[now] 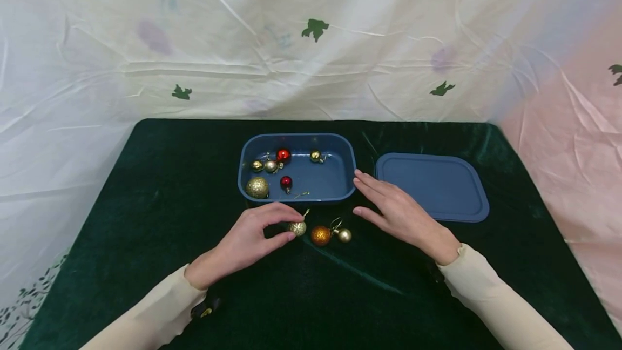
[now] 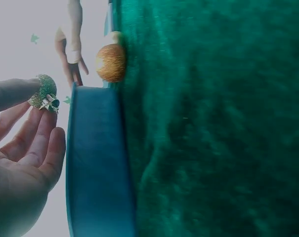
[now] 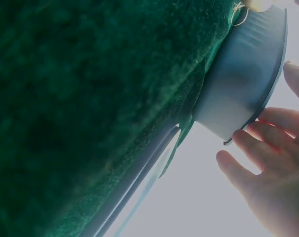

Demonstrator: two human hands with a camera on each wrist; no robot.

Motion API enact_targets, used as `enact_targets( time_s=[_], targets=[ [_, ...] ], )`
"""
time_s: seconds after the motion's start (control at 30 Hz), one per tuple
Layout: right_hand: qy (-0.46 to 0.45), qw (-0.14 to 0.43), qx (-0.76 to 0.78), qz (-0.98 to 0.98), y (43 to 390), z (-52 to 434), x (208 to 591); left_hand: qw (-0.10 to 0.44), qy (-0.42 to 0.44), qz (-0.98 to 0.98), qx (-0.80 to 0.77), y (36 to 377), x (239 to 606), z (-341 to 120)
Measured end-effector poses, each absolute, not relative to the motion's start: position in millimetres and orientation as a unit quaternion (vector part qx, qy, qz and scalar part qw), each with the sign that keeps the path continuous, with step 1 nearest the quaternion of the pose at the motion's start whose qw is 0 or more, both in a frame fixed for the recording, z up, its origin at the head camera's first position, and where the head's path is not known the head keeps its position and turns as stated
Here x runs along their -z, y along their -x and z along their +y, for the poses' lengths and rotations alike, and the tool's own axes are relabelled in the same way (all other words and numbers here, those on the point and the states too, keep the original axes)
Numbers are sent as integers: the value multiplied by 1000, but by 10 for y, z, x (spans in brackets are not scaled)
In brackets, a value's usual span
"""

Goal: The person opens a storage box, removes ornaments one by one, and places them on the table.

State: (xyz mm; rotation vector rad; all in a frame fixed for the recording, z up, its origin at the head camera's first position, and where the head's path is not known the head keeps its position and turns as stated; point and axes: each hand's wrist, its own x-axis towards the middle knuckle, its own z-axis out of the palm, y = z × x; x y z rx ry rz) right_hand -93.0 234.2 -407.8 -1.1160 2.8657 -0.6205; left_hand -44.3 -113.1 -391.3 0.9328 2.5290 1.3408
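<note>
- The left hand (image 1: 248, 242) pinches a small gold glitter bauble (image 1: 297, 228) between thumb and forefinger, just in front of the blue container (image 1: 340, 185).
- The bauble is round and sparkly, with a metal cap and thin hanging loop.
- The right hand (image 1: 396, 212) rests open, fingers straight, fingertips at the container's right wall.

Blue lid (image 1: 432, 185) laid flat on green velvet cloth (image 1: 146, 188), just beyond right hand. White leaf-print sheet (image 1: 311, 36) hung well behind both hands.
</note>
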Motion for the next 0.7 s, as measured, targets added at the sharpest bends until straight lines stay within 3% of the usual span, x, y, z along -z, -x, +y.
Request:
enact_targets(
  time_s=[0.33,0.63,0.7],
  targets=[
    [357,0,199,913,930,2348,4083,106,-319,841,-424,457,4090,-1122],
    [359,-1,198,912,934,2348,4086,116,-341,828,-429,641,4767,-1191],
    [359,-1,199,912,936,2347,4085,111,-355,835,-406,610,4675,-1174]
  ],
)
